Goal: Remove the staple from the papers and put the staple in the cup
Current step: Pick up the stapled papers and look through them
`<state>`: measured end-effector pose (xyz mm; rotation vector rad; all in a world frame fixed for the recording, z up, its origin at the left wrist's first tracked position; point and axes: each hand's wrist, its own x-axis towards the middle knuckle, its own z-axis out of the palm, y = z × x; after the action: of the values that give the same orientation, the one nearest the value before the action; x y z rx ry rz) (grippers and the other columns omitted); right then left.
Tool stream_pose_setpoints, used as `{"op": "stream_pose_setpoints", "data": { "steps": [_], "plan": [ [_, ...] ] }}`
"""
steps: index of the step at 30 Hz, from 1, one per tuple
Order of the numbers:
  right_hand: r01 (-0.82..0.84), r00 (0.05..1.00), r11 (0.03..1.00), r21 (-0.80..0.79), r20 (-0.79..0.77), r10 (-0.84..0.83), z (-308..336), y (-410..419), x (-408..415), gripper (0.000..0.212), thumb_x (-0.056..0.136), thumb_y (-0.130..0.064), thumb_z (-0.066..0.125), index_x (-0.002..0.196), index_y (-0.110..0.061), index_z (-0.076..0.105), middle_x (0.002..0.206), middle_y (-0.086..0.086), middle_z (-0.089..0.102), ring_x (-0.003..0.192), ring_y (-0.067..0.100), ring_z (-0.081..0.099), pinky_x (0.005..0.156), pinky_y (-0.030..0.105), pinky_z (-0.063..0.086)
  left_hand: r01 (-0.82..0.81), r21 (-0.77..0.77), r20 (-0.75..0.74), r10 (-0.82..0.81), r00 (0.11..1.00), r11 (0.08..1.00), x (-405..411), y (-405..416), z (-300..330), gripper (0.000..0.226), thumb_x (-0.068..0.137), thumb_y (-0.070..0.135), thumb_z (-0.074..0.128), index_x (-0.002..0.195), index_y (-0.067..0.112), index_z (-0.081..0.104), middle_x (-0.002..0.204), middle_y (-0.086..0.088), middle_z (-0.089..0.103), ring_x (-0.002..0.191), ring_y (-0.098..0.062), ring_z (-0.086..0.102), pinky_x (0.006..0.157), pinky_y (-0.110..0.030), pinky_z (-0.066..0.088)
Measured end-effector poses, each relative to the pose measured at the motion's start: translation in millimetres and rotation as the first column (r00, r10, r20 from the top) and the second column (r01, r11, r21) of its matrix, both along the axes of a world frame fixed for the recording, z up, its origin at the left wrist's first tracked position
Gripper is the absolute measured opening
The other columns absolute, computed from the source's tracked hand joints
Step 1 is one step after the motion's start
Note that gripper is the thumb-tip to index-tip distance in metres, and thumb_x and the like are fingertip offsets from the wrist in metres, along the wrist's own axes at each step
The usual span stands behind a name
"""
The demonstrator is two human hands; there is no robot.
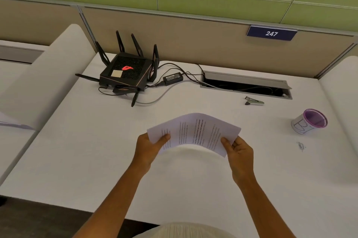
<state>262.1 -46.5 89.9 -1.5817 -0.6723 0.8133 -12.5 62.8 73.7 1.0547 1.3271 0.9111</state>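
Left fingers: the left hand point(149, 146) pinches the left edge of the papers point(195, 133), thumb on top, the other fingers hidden beneath.
Right fingers: the right hand point(239, 148) pinches the right edge the same way, thumb pressed on the printed face, fingers curled under.
Papers: held above the white bench point(96, 160), bowed upward in the middle, text running sideways; the staple is too small to make out.
Cup point(309, 121): white with a purple rim, marked with a drawn letter, on the bench well to the right of the papers.
Staple remover point(254, 101): on the bench beyond the papers, near the open cable tray point(246, 84).
Router point(126, 73): black, antennas up, at the far left of the bench, its power adapter point(173, 78) beside it.
Number plate point(271, 33): reads 247, on the partition.
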Motion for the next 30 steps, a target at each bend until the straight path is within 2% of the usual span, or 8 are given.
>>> {"op": "stream_pose_setpoints", "data": {
  "steps": [5,11,16,19,21,23,27,30],
  "plan": [
    [0.041,0.998,0.993,-0.112,-0.042,-0.046,-23,-9,-7,0.019,0.099,-0.018,0.072,0.101,-0.037,0.077,0.097,-0.012,0.082,0.096,0.014,0.078,0.074,0.021,0.063,0.038,-0.042,-0.005,-0.038,0.999,0.998,8,-17,-11,0.018,0.083,0.022,0.09,0.085,0.037,0.078,0.083,0.024,0.081,0.08,0.0,0.078,0.063,-0.012,0.059],
    [0.06,0.998,0.993,-0.098,-0.022,-0.063,-21,-5,0,0.017,0.099,-0.022,0.072,0.102,-0.038,0.078,0.098,-0.014,0.081,0.092,0.005,0.076,0.077,0.02,0.061,0.007,-0.047,0.021,-0.006,1.0,0.999,12,-13,-7,0.015,0.082,0.026,0.091,0.092,0.029,0.08,0.088,0.019,0.083,0.085,-0.003,0.079,0.066,-0.012,0.059],
    [0.04,0.998,0.986,-0.161,-0.031,-0.046,-33,-9,-2,0.012,0.1,-0.021,0.07,0.106,-0.029,0.076,0.096,-0.009,0.081,0.096,0.016,0.076,0.075,0.021,0.06,0.01,-0.09,-0.023,-0.013,1.0,0.996,12,-24,-15,0.022,0.086,0.026,0.087,0.101,0.032,0.073,0.088,0.019,0.079,0.081,-0.007,0.077,0.059,-0.012,0.059],
    [0.005,0.999,0.988,-0.155,-0.035,-0.01,-27,-7,3,0.013,0.099,-0.023,0.071,0.104,-0.034,0.077,0.096,-0.012,0.081,0.091,0.012,0.078,0.068,0.018,0.062,-0.003,-0.113,-0.055,-0.003,0.998,0.994,10,-23,-13,0.02,0.087,0.031,0.086,0.103,0.031,0.074,0.09,0.016,0.079,0.082,-0.009,0.077,0.056,-0.014,0.059],
    [-0.052,0.998,0.984,-0.168,-0.027,0.048,-18,-3,10,0.013,0.099,-0.025,0.071,0.105,-0.036,0.077,0.098,-0.013,0.082,0.088,0.01,0.079,0.07,0.023,0.064,0.002,-0.112,-0.071,-0.01,0.997,0.994,6,-20,-11,0.014,0.088,0.036,0.085,0.097,0.034,0.075,0.083,0.017,0.081,0.08,-0.009,0.079,0.055,-0.015,0.058],
    [-0.121,0.993,0.972,-0.202,-0.032,0.117,-11,2,21,0.011,0.098,-0.03,0.073,0.108,-0.03,0.077,0.101,-0.009,0.083,0.089,0.016,0.08,0.077,0.036,0.067,0.014,-0.107,-0.08,-0.023,0.997,0.994,1,-17,-9,0.011,0.09,0.036,0.083,0.097,0.034,0.075,0.083,0.019,0.082,0.078,-0.009,0.079,0.054,-0.016,0.058],
    [-0.274,0.942,0.944,-0.187,-0.249,0.224,-2,6,37,0.037,0.089,-0.044,0.073,0.118,-0.022,0.077,0.115,0.007,0.08,0.106,0.03,0.077,0.083,0.044,0.065,-0.048,-0.151,-0.022,0.045,0.999,0.987,-8,-17,-11,0.013,0.091,0.034,0.083,0.101,0.03,0.076,0.09,0.017,0.083,0.079,-0.012,0.08,0.061,-0.025,0.06],
    [-0.292,0.834,0.955,-0.051,-0.502,0.228,-5,5,35,0.048,0.1,-0.045,0.062,0.135,-0.013,0.068,0.128,0.02,0.073,0.121,0.042,0.069,0.095,0.056,0.061,-0.117,-0.217,0.098,0.141,0.985,0.969,-10,-23,-11,0.02,0.089,0.03,0.084,0.107,0.03,0.076,0.097,0.014,0.084,0.085,-0.013,0.081,0.065,-0.029,0.063]
  ]
}}
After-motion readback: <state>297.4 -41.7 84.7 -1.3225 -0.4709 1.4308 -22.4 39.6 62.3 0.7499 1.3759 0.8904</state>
